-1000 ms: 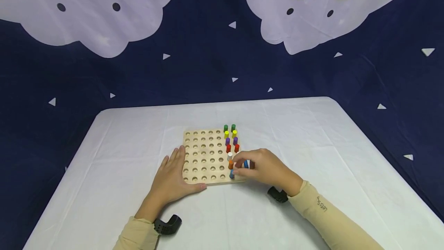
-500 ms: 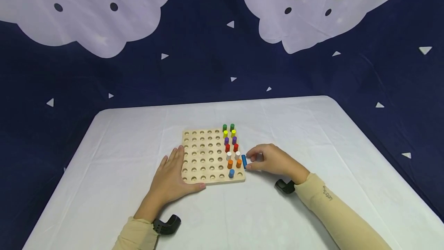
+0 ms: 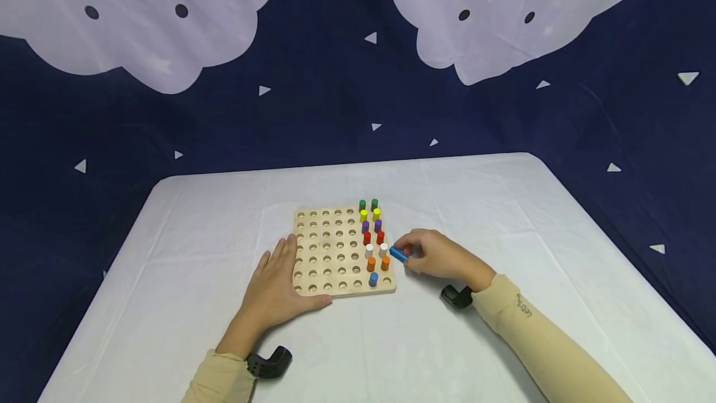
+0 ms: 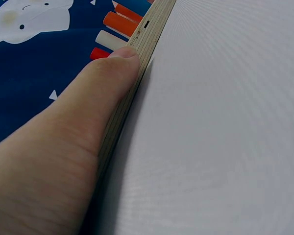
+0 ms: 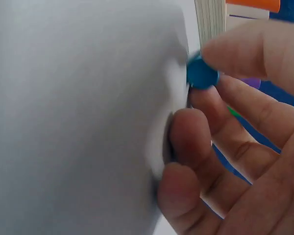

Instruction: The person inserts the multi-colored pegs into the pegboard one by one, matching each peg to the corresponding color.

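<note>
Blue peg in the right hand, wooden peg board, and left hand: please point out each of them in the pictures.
blue peg (image 3: 398, 254), head view, on the middle of its side, left of the fingertips.
wooden peg board (image 3: 327, 254), head view, on bare wood between empty holes.
left hand (image 3: 276, 285), head view, on the back of the hand.

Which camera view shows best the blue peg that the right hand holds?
The head view: the blue peg shows whole, pinched by the right hand beside the board. The right wrist view shows only its blurred end; the left wrist view shows nothing of it.
</note>
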`<state>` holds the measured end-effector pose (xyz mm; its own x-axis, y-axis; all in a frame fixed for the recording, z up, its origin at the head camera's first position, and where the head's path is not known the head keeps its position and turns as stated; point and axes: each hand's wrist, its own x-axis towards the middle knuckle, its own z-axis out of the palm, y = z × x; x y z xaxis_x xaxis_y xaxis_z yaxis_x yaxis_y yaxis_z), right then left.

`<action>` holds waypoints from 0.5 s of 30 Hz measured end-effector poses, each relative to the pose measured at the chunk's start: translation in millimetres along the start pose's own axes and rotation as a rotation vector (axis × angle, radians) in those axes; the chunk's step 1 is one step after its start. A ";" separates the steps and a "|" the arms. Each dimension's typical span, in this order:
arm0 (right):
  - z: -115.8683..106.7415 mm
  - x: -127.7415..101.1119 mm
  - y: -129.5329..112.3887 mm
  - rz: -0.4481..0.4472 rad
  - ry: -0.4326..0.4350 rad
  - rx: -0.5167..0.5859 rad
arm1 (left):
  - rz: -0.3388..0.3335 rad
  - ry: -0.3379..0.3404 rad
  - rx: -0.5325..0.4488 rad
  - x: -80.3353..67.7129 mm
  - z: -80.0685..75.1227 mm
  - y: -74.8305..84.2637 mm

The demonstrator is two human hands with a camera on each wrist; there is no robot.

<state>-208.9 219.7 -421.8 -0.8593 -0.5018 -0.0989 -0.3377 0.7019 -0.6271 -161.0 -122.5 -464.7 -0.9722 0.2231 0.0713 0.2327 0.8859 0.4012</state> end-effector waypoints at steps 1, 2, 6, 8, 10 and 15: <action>-0.7 0.1 0.1 0.002 0.003 0.000 | -0.001 -0.001 0.000 0.0 0.1 -0.1; -1.6 0.0 0.3 -0.003 0.007 -0.001 | -0.002 -0.002 -0.001 -0.1 0.2 -0.2; -3.3 0.8 2.6 -0.019 0.023 -0.008 | -0.004 -0.002 -0.003 0.0 0.6 -0.6; -3.6 1.2 4.3 -0.029 0.027 -0.007 | -0.005 -0.002 -0.003 0.1 0.7 -0.7; -3.5 2.4 6.1 -0.024 0.027 0.000 | -0.006 -0.001 -0.003 0.1 0.7 -0.7; -4.6 4.0 10.0 -0.011 0.026 0.029 | -0.007 -0.003 -0.005 0.0 0.0 -0.2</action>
<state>-217.4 227.1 -424.9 -0.8655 -0.4957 -0.0720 -0.3362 0.6816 -0.6499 -161.0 -122.6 -464.7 -0.9737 0.2179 0.0659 0.2257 0.8853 0.4066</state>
